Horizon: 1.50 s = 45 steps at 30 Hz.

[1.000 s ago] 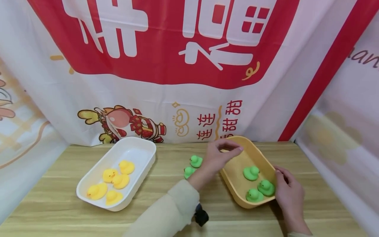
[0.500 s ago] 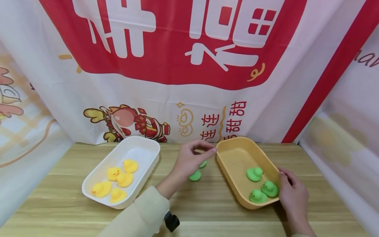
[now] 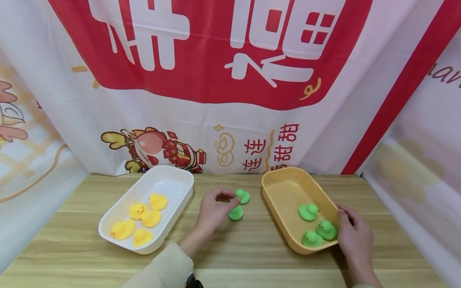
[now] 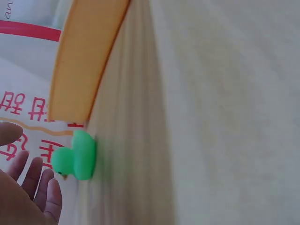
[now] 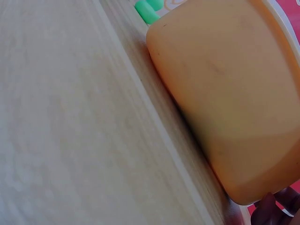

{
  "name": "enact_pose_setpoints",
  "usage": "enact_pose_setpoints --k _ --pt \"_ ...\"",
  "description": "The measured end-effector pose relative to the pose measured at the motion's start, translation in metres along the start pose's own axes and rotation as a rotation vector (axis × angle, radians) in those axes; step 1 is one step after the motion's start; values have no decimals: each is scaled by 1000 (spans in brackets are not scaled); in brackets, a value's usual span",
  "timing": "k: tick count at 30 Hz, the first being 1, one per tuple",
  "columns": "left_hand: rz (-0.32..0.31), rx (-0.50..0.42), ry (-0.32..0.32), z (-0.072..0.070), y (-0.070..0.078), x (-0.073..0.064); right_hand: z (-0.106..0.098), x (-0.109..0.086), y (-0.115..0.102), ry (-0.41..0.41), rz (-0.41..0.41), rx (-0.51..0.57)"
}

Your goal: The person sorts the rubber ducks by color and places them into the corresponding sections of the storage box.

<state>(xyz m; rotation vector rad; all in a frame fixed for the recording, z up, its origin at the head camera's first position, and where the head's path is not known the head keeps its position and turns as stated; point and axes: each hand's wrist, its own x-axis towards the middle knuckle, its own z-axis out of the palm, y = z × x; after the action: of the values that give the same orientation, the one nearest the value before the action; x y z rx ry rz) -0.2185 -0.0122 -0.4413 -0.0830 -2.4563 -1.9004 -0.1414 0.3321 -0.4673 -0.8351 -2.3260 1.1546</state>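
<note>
My left hand (image 3: pixel 215 210) is beside two green toy ducks on the wooden table. Its fingertips are near the farther duck (image 3: pixel 243 196), while the nearer duck (image 3: pixel 236 213) sits just by the thumb side. In the left wrist view, the fingers (image 4: pixel 33 176) are spread apart, with a gap to a green duck (image 4: pixel 83 157). At the right, my right hand (image 3: pixel 354 236) grips the side rim of an orange plastic tray (image 3: pixel 282 192). Three green ducks lie inside that tray, one of them (image 3: pixel 308 212) apart from the other two.
A white tray (image 3: pixel 181 200) holding several yellow ducks (image 3: pixel 122 230) stands on the table's left side. Behind the table hangs a printed curtain (image 3: pixel 216 96), with more cloth at both sides. Bare wooden table (image 3: pixel 248 248) lies between the trays.
My left hand has moved left from over the orange tray, then down toward the two green ducks on the table. The right hand has stayed on the tray rim.
</note>
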Motion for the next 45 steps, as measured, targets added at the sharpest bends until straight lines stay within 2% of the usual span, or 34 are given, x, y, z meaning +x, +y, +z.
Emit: enact_pose_setpoints --k 5,10,19,27,36,45 --pt "-6 24 -10 -3 -13 -4 -1 0 1 4 8 14" --pt "0 29 -28 -5 -19 -7 -1 0 1 3 13 22" --pt "-59 109 -63 -7 -24 -7 1 -1 -1 -3 10 1" --pt "-87 149 -79 -6 -25 -4 0 -2 -3 -22 19 6" --pt "-59 163 -83 -7 -25 -5 -1 -2 -6 -49 44 14" --pt "-64 162 -75 -5 -24 -4 -1 -2 -5 -46 58 28"
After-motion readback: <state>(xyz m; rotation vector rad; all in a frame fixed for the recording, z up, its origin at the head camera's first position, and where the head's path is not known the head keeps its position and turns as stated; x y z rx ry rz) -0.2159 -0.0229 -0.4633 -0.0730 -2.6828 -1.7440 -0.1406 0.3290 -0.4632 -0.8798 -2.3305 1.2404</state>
